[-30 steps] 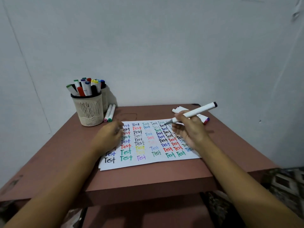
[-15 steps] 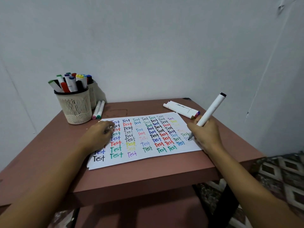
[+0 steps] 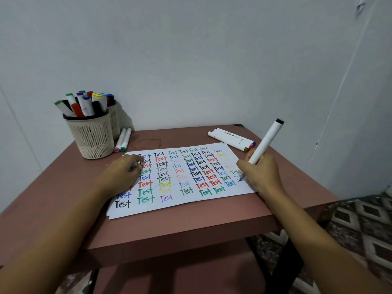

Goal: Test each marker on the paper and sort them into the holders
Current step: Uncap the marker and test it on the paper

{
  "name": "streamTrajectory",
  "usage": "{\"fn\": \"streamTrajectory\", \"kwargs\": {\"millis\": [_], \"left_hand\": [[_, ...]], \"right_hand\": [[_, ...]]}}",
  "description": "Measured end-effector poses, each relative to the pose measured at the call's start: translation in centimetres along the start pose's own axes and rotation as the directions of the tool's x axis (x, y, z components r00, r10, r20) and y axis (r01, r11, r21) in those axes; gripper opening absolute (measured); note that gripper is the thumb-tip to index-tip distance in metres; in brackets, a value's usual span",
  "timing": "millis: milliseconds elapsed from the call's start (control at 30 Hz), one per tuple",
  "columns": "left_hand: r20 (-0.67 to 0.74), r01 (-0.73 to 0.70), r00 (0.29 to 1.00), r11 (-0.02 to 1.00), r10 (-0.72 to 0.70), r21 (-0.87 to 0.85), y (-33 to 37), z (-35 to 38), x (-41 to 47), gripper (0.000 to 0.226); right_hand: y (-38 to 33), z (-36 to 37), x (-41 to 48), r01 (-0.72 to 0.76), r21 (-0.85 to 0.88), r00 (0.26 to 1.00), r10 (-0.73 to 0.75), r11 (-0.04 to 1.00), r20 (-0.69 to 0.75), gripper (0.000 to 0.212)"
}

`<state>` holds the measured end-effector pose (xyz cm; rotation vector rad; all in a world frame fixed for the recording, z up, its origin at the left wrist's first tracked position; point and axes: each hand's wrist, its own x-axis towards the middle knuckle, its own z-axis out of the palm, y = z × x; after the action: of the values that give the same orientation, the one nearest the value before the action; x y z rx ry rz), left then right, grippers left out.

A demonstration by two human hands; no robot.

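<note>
- Since one second ago: the right hand (image 3: 259, 172) has gone from over the far part of the sheet to its right edge. The white marker with a black end cap (image 3: 266, 142) has swung from nearly level to steeply upright.
- Head view, hands: the right hand's fingers are wrapped round the marker's lower barrel in a writing grip. The dark tip sits at, or just above, the white paper sheet (image 3: 148, 211), beside the last blue "Test" near the sheet's near right corner.
- The left hand (image 3: 122, 175) rests on the sheet's left part with the fingers curled under. Cannot tell whether they grip a cap or only press the sheet flat.
- Head view, table: the sheet lies in the middle of the reddish-brown table (image 3: 191, 228), already filled with columns of coloured "Test".
- A cream mesh holder full of markers (image 3: 93, 139) stands at the far left corner, and a second cream holder (image 3: 115, 122) is just behind it, touching.
- Two white markers with pink and green ends (image 3: 123, 140) lie just beside the holders.
- A cluster of white markers (image 3: 231, 139) lies near the far right corner.
- Step, as judged: test stroke with the held marker, just starting; no fresh word is visible at the tip.
- Next move, as judged: write a short word in the free strip at the right edge with the sheet pinned. Read the ink, recap, then carry the marker across to the fitting holder at the far left corner.
</note>
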<state>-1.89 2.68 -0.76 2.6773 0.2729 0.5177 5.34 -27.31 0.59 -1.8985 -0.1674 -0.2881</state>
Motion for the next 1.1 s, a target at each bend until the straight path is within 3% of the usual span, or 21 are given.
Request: {"fn": "streamTrajectory", "kwargs": {"millis": [467, 633, 1100], "left_hand": [[0.000, 0.004, 1.000, 1.000, -0.004, 0.000, 0.34, -0.17, -0.20, 0.029], [0.007, 0.010, 1.000, 1.000, -0.010, -0.006, 0.28, -0.19, -0.10, 0.029], [-0.006, -0.015, 1.000, 1.000, 0.015, 0.002, -0.16, 0.01, 0.13, 0.027]], "right_hand": [[-0.33, -0.16, -0.04, 0.011, 0.011, 0.999, -0.011, 1.000, 0.032, 0.028], [-0.22, -0.36, -0.06, -0.017, 0.030, 0.998, 0.018, 0.999, -0.053, 0.026], [-0.37, -0.30, -0.16, 0.005, -0.023, 0.999, -0.006, 1.000, -0.042, 0.026]]}}
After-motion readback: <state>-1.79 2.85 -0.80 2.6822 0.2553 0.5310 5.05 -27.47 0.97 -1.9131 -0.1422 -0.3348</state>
